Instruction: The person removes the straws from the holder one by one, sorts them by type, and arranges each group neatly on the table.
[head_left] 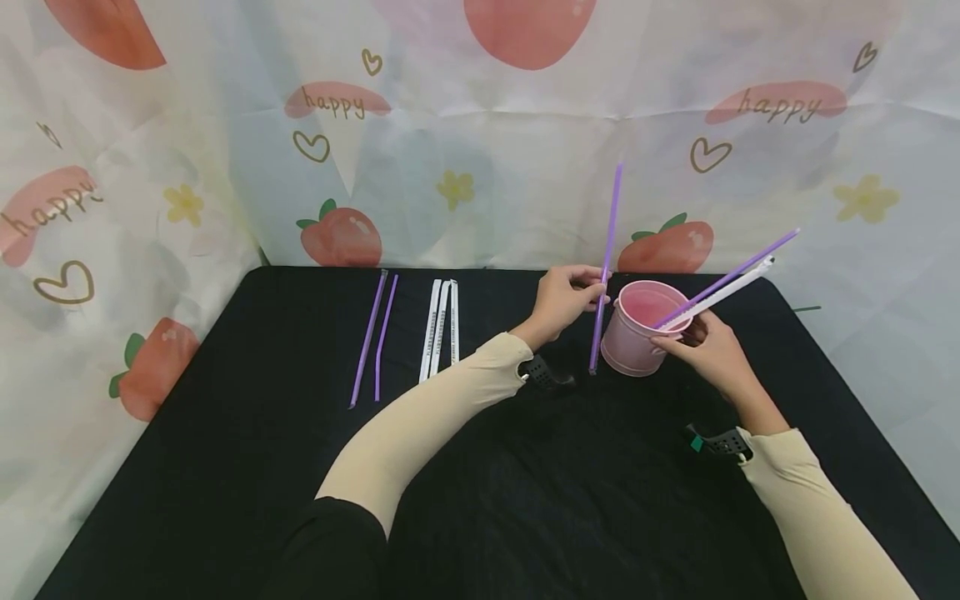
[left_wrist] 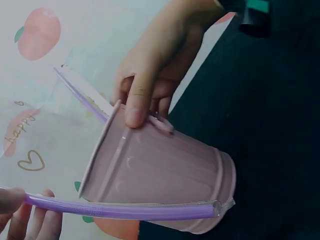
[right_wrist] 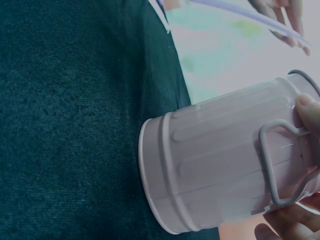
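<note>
Purple straw [head_left: 612, 217] pinched by left hand [head_left: 561, 302], beside pink bucket [head_left: 628, 346] near far edge of table [head_left: 525, 483]. Right hand [head_left: 711, 354] grips bucket.

PLACE: here I am at a dressed-up tabletop nook, home or studio, I can't tell | WALLS: printed cloth [head_left: 540, 192] hanging left, ahead and right of me, red fruit [head_left: 341, 239], yellow flowers [head_left: 455, 190], hearts, "happy" lettering [head_left: 780, 106] all over | SURFACE: black fabric [head_left: 525, 500] right across my table
</note>
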